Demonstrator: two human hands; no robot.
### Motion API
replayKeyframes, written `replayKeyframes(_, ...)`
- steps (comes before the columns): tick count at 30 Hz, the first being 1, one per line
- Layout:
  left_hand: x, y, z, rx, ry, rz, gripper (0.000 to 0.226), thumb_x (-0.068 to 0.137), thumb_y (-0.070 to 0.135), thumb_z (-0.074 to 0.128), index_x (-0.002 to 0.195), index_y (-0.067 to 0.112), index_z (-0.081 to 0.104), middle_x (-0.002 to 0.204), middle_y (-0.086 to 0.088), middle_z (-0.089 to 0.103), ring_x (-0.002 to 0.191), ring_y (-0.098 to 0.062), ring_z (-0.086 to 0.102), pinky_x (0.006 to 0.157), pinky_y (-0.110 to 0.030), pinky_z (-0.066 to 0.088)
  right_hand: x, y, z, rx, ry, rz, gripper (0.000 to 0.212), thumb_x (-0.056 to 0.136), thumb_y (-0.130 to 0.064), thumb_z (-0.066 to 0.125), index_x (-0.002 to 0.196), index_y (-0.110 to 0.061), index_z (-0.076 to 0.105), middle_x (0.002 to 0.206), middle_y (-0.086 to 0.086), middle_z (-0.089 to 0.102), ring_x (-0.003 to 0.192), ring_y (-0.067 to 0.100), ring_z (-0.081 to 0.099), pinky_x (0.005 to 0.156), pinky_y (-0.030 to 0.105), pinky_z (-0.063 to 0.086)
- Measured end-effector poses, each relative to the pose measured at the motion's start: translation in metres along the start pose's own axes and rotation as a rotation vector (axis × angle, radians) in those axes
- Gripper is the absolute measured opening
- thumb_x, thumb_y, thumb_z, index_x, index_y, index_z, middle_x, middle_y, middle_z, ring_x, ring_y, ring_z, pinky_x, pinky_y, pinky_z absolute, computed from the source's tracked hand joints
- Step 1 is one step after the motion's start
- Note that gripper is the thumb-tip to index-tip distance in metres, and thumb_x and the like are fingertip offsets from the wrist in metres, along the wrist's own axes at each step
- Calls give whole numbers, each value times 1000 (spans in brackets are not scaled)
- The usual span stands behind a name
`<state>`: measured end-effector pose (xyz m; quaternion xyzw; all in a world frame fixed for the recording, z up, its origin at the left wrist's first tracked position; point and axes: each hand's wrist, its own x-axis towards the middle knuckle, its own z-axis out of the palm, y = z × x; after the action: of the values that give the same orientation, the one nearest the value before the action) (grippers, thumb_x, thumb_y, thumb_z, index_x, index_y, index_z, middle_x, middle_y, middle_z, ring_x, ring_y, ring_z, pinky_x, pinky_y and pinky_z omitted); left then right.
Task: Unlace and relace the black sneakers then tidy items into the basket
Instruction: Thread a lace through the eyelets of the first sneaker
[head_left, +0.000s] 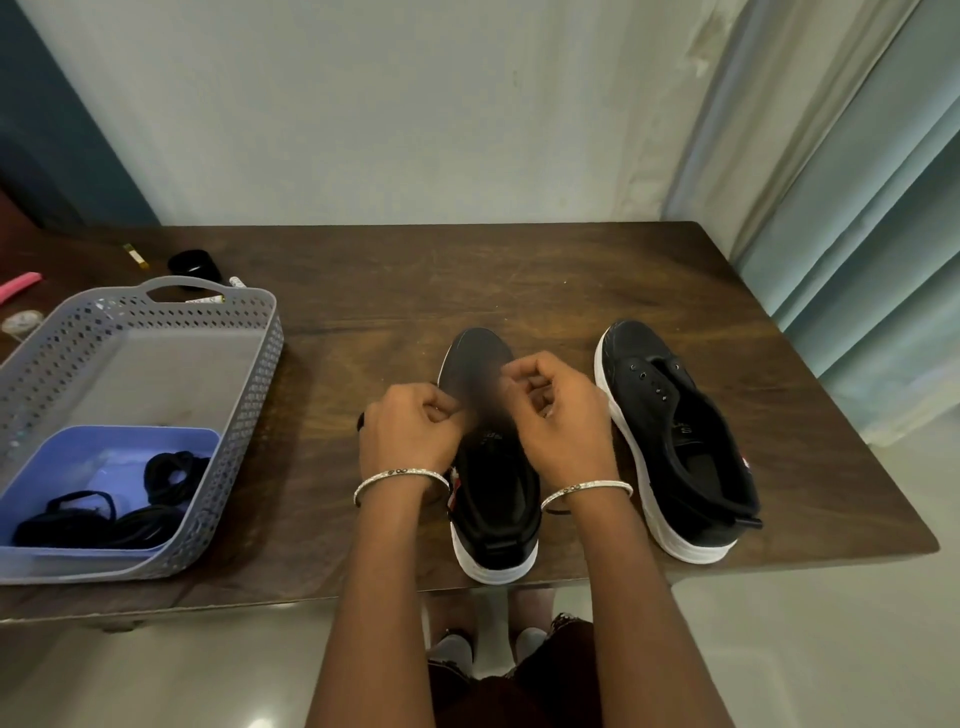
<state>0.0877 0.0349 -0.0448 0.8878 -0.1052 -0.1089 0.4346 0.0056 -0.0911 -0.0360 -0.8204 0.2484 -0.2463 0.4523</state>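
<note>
Left hand (410, 434) and right hand (563, 415) are pinching lace (362, 421) on the middle sneaker (493, 499); 3 o'clock sneaker (675, 441) is sitting laceless, basket (254, 358) tidying pending.

Dim soft indoor light, blurred hands (483, 415), bowed edges

Black white-soled sneakers (670, 415), grey perforated basket (249, 400), lilac tray (78, 462), brown table (467, 275)
</note>
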Motion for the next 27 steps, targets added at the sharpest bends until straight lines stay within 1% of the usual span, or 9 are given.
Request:
replayKeyframes(4,3,-7,1,-168,-20,-126,10,65,38,83,65,33,75,60,9,71,70,-18,72,77,-44,61,-2,-1,9,-290,-168,-30,16,89,-32,70,105,-31,71,85,-11,64,72,5,55,66,25,44)
replayKeyframes(7,3,-7,1,-223,-30,-154,8,60,42,76,67,44,74,62,9,71,75,-20,73,78,-43,61,-2,-7,16,-390,-170,16,21,87,-34,71,108,-32,69,88,-9,63,82,12,59,68,28,43)
replayKeyframes(9,4,-8,1,-240,-41,-156,6,60,42,74,66,45,74,62,8,71,76,-22,72,79,-44,61,-2,-10,20,-428,-154,42,22,87,-34,71,109,-31,69,91,-9,64,87,14,61,68,27,41)
replayKeyframes(14,5,-10,0,-243,-46,-156,14,69,37,78,64,50,72,63,11,72,79,-21,73,81,-44,61,-2,-12,26,-493,-142,90,10,91,-31,67,101,-30,68,96,-8,65,89,16,61,68,26,39)
replayKeyframes(17,6,-11,2,-254,-42,-171,13,66,40,77,64,51,71,60,13,70,78,-21,73,80,-43,61,-1,-9,27,-349,-63,181,5,92,-32,65,90,-27,65,87,-8,67,85,16,63,69,28,43)
replayKeyframes(20,7,-11,3,-274,-44,-187,9,63,40,77,63,48,72,61,12,70,78,-21,73,80,-44,61,5,-1,24,28,125,442,9,91,-29,68,84,-23,65,76,-7,72,87,18,69,84,37,54)
replayKeyframes(22,8,-11,3,-271,-46,-189,7,60,43,74,63,48,72,62,11,71,78,-21,73,80,-44,61,7,5,21,188,153,573,6,84,-24,72,81,-22,68,66,-7,73,80,19,72,90,46,57)
replayKeyframes(24,8,-12,4,-266,-55,-179,9,62,41,75,63,49,72,61,13,70,79,-22,73,81,-44,61,7,10,20,218,117,584,10,75,-24,74,83,-25,68,69,-4,74,79,19,72,88,49,58)
replayKeyframes(27,9,-14,5,-263,-57,-179,8,61,42,75,64,50,72,60,15,70,81,-22,73,82,-45,61,6,5,15,182,67,417,28,70,-27,71,95,-36,61,72,-2,72,78,18,71,82,47,59)
